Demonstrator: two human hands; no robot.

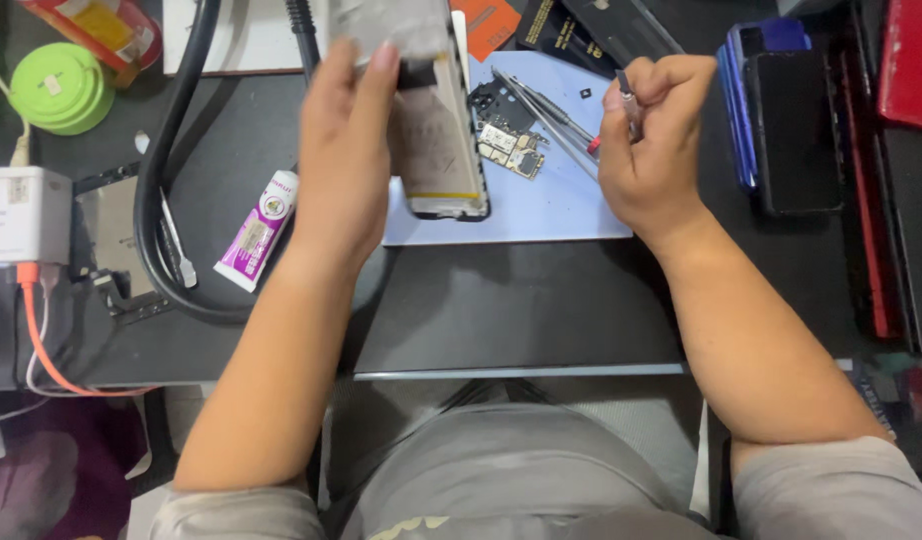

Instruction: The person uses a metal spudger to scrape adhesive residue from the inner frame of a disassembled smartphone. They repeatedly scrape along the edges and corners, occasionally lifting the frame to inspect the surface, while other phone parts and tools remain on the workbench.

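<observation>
Head view: left hand (343, 150) gripping opened phone (436, 130), right hand (649, 140) curled around screwdriver (629, 100).

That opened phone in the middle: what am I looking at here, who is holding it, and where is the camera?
There is no machine here, just a person at a dark workbench. The single picture comes from a camera worn on their head, looking down, so you see their own arms and lap.

The left hand holds up an opened phone with its back cover off, so the inside shows. The right hand grips a thin metal tool, probably tweezers or a small screwdriver.

Under the phone lies a pale blue work mat with a small circuit board and more slim tools on it. To the left lie a white and purple tube, a thick black cable, a green round reel and a white box with an orange wire. To the right lies another dark phone next to a blue case.
</observation>
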